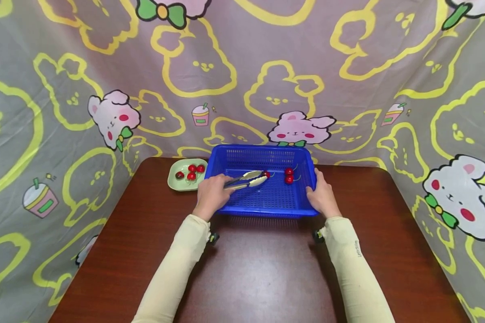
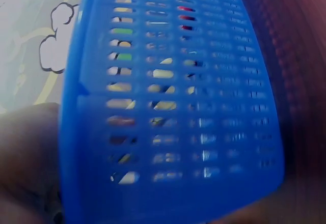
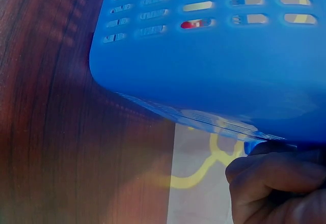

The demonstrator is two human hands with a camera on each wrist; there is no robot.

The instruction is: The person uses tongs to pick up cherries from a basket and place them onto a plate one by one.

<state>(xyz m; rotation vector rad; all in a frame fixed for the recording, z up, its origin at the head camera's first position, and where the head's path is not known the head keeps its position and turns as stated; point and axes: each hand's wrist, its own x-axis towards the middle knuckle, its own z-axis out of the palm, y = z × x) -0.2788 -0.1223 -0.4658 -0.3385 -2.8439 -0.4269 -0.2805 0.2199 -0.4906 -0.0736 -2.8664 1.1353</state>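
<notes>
Both hands are at a blue plastic basket with slotted walls. My left hand grips its left rim, and my right hand grips the right rim. Inside the basket lie metal tongs; their handle end runs up to the left hand, where the hand hides it. By the tongs' tips is a red cherry. Two more cherries with stems sit farther right in the basket. In the left wrist view the basket's wall covers most of the hand. Curled fingers show at the rim in the right wrist view.
A pale green dish with several cherries stands left of the basket at the back of the brown wooden table. Patterned cloth hangs close behind the table and along both sides.
</notes>
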